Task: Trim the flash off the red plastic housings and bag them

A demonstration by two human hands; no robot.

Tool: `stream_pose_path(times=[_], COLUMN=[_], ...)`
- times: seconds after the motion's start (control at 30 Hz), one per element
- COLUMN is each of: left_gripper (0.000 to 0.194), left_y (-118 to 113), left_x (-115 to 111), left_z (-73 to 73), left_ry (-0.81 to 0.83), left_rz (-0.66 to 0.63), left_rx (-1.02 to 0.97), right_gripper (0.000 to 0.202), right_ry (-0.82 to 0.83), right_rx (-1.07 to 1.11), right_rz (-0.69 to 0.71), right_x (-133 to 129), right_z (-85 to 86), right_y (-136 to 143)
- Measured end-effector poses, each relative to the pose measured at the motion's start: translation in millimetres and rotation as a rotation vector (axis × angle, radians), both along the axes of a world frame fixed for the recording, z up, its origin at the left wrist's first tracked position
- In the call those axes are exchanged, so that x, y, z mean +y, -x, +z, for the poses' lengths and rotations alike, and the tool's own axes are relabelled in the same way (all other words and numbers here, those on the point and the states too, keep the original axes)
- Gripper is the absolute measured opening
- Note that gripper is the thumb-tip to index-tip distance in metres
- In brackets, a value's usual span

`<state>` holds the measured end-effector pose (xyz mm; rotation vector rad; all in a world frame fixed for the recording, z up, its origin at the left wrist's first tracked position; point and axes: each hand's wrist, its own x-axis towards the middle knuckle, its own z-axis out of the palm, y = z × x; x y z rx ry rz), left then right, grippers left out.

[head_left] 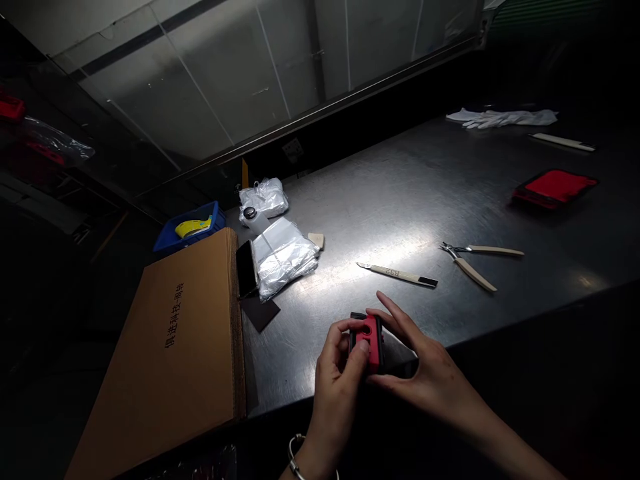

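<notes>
A small red and black plastic housing [374, 357] with a round hole is held up at the table's near edge. My left hand [336, 380] grips it, the thumb pressed on its red face and the fingers around its left side. My right hand [425, 363] spans it from the right, with the thumb at the lower end and a finger at the upper end. The right index finger sticks out, off the part. Beyond the hands lies a craft knife [400, 274] marked B32. Cutting pliers [467, 259] with cream handles rest with their jaws apart farther right.
Left on the metal table [340, 200] are a cardboard box [165, 333], phone [247, 269], plastic bags [286, 257], bottle [256, 221] and blue bin [216, 217]. At right lie a red-black piece [557, 187], white gloves [505, 119] and another knife [563, 141].
</notes>
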<state>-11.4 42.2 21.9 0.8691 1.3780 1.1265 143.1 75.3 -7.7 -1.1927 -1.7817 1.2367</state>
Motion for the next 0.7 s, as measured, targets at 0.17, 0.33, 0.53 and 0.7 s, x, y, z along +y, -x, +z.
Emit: stream_pose_path(times=[0.17,0.33,0.53,0.7], left_gripper=[0.035,0.026,0.027,0.023], left_y=[11,16,15,16], left_x=[-5,-6,-1,0], left_z=[0.8,-6.1,-5.5,-1.8], left_ry=[0.02,0.036,0.017,0.045], left_rz=[0.041,0.077,0.045,0.001], left_rx=[-0.022,-0.011,-0.104,-0.154], right_gripper=[0.103,0.103,0.103,0.098], right_ry=[0.015,0.024,0.054,0.019], right_rx=[-0.024,-0.013,-0.017,-0.007], right_rz=[0.003,0.0,0.004,0.022], right_x=[4,5,4,-3], right_z=[0.4,0.1,-2.4,-14.1], right_y=[-2,-3,-5,-13])
